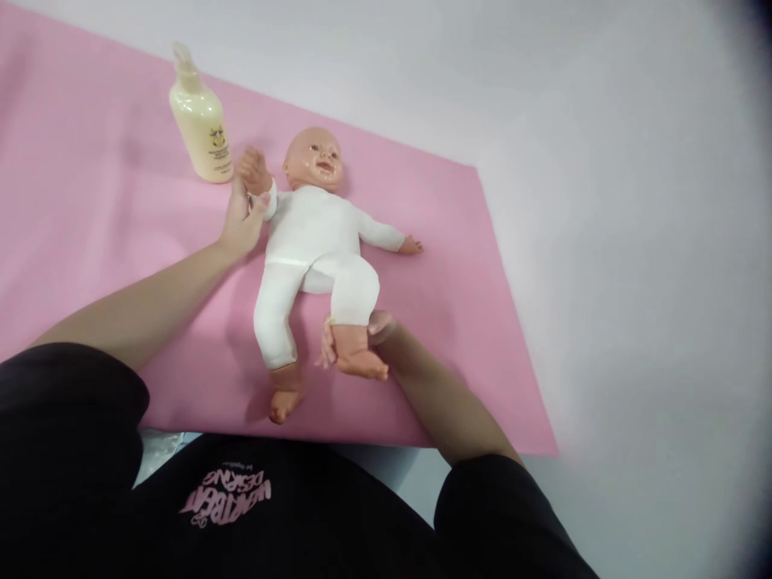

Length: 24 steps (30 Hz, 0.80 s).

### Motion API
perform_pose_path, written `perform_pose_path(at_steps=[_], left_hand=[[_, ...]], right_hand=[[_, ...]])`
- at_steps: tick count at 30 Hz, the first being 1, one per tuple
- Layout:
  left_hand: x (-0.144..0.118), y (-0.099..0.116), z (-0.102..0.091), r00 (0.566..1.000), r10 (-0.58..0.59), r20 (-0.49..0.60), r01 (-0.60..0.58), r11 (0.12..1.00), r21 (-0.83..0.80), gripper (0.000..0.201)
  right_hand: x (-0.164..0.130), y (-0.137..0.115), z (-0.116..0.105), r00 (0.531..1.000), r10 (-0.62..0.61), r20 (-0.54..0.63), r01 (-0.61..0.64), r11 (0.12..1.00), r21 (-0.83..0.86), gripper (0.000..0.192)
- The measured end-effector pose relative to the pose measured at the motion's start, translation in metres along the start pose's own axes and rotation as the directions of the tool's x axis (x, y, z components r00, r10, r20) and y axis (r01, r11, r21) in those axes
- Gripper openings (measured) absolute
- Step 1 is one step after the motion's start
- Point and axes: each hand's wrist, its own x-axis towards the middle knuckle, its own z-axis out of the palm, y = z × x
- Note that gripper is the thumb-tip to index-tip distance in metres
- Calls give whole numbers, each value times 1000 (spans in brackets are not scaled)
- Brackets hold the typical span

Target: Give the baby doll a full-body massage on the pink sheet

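Though supine, white-suited doll (317, 241)

Baby doll (317, 233) supine on pink mat (108, 241), frame centre. Left hand (241, 221) grips doll's raised wrist; right hand (362, 338) closed around one ankle. Cream lotion bottle (199, 121) upright, upper left, just beside the raised arm.

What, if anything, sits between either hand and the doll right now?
Nothing visible does. The left hand already grips the doll at its raised arm, and the right hand holds its ankle from beneath. The lotion bottle stands upright beyond the left hand on the pink mat, apart from the doll.
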Motion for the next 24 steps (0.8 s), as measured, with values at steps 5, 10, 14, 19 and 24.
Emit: perform_pose_path(at_steps=[5, 10, 14, 19, 24], left_hand=[[-6, 25, 1, 983, 131, 129, -146, 983, 114, 54], [-2, 47, 3, 910, 155, 386, -230, 961, 156, 50], [3, 49, 6, 874, 148, 464, -257, 950, 180, 45], [3, 50, 7, 873, 124, 472, -226, 960, 165, 40], [3, 51, 7, 862, 142, 486, -242, 959, 148, 38]], right_hand=[[-7, -6, -4, 953, -136, -270, 174, 977, 121, 59], [-5, -18, 1, 839, -252, -481, 317, 947, 57, 50], [-2, -22, 3, 727, -232, -646, 331, 943, 33, 46], [0, -22, 0, 655, -179, -734, 295, 955, 31, 53], [1, -22, 0, 633, -159, -758, 275, 961, 28, 55]])
